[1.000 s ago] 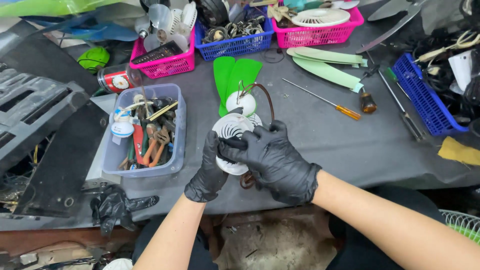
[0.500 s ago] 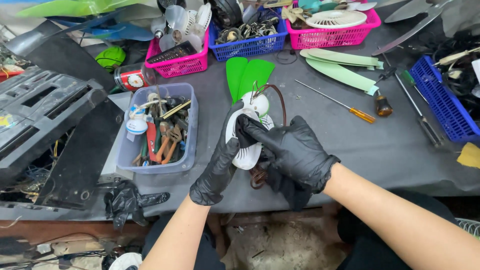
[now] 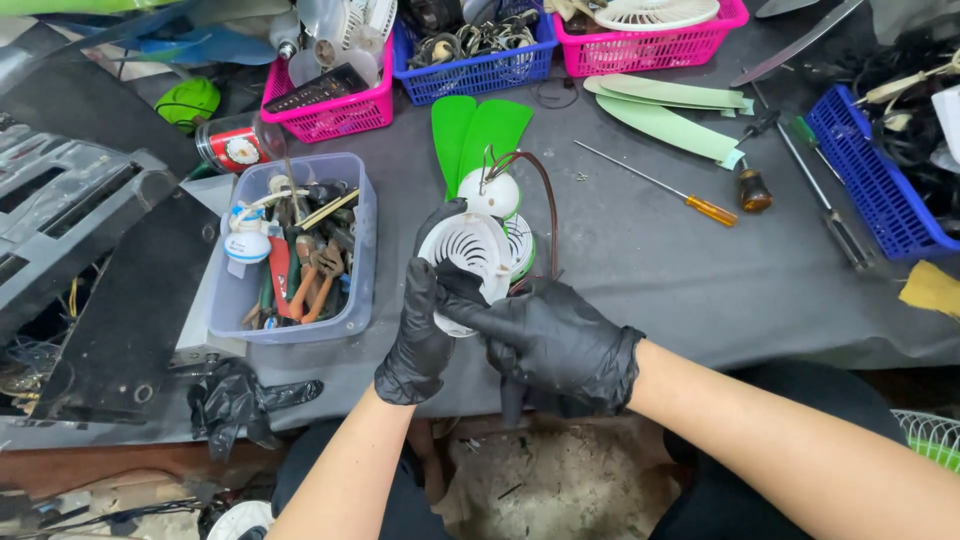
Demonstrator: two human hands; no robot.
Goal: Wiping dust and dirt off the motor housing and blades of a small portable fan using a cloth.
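Both of my hands wear black gloves and hold a white round fan motor housing [image 3: 470, 250] with curved vent slots, just above the near table edge. My left hand [image 3: 422, 335] grips its left rim from below. My right hand [image 3: 555, 340] grips its lower right side, with fingers across the front. Behind the housing sit a white dome cap [image 3: 492, 192] and a brown wire [image 3: 548, 205] that loops over it. Green fan blades [image 3: 475, 130] lie flat on the table just beyond.
A clear bin of pliers and tools [image 3: 290, 250] stands left of my hands. Pink baskets [image 3: 330, 100] and a blue basket [image 3: 480, 60] line the back. Screwdrivers [image 3: 665, 185] and pale green blades [image 3: 680, 115] lie to the right, near another blue basket [image 3: 870, 180]. A crumpled black glove [image 3: 240, 400] lies at the front left.
Both hands have stayed on the housing; it has been turned slightly, so the vented face shows more fully. My view has shifted a little to the left.
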